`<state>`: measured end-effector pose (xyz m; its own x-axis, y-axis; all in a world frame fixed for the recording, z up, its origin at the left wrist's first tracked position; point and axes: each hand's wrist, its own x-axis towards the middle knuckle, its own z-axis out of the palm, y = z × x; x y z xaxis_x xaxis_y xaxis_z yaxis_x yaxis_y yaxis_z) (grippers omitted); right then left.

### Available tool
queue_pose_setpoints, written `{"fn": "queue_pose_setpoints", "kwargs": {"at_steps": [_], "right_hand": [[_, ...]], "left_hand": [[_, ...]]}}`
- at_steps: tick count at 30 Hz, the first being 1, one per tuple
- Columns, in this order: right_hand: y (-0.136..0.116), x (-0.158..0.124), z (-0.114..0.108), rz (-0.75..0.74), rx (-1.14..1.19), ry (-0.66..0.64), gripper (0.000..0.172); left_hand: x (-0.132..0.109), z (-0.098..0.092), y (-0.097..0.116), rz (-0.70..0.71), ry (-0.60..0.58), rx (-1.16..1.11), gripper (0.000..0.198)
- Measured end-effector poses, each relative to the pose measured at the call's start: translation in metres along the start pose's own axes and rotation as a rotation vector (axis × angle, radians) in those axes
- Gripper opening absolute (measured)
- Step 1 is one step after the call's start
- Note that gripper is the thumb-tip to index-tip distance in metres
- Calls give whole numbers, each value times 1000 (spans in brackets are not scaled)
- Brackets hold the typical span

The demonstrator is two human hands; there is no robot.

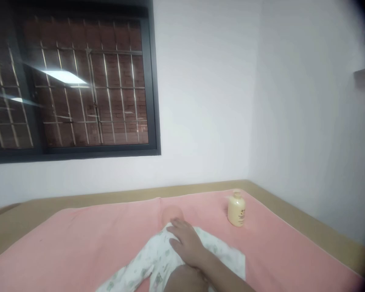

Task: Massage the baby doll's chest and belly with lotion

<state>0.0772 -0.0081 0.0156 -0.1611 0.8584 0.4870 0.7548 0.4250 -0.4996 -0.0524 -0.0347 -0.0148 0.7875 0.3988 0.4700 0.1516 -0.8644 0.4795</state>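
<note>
What looks like a baby doll [172, 215] lies on its back on a pink mat [88, 239], its smooth head toward the wall. It wears a white garment [158, 248] with a pale green leaf print, sleeves spread to both sides. My right hand [187, 241] rests across the upper chest close to the chin, fingers stretched out and slightly apart, holding nothing. Below the right wrist, at the bottom edge, my left hand [185, 280] is over the garment's middle; its fingers are mostly hidden, so its grip does not show. The doll's lower body is out of view.
A cream pump bottle [236, 211] with dark print stands upright on the mat, right of the doll. The mat covers a tan tabletop [200, 187] that runs along two white walls [207, 93]. A dark-framed window [154, 89] with bars is at upper left.
</note>
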Motion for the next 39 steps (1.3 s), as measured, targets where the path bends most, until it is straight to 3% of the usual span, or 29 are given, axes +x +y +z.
{"fn": "queue_pose_setpoints", "kwargs": {"at_steps": [4,9,12,14,17,20,26,31,36,39], "right_hand": [[7,-4,9,174,-69,230,26],[-2,-13,4,321,-72,268,26],[-14,-24,0,308,56,272,40],[-20,-31,0,282,88,241,45],[-24,-35,2,310,32,164,47],[-24,-29,3,374,-51,106,49],[-21,-3,-1,417,-288,86,41],[-7,19,-12,408,-382,-225,43],[12,29,-19,535,-268,-294,69],[14,28,-17,628,-207,-280,72]], "left_hand": [[6,-9,10,-140,110,-27,31],[24,-29,18,-441,467,-85,31],[36,-38,9,-505,531,55,33],[44,-44,-1,-596,516,222,36],[52,-51,-16,-835,388,492,36],[54,-54,-24,-966,230,535,43],[46,-55,-20,-884,153,522,57],[47,-56,-5,-902,68,589,65],[47,-57,-1,-931,23,596,65],[47,-61,-8,-953,4,487,73]]}}
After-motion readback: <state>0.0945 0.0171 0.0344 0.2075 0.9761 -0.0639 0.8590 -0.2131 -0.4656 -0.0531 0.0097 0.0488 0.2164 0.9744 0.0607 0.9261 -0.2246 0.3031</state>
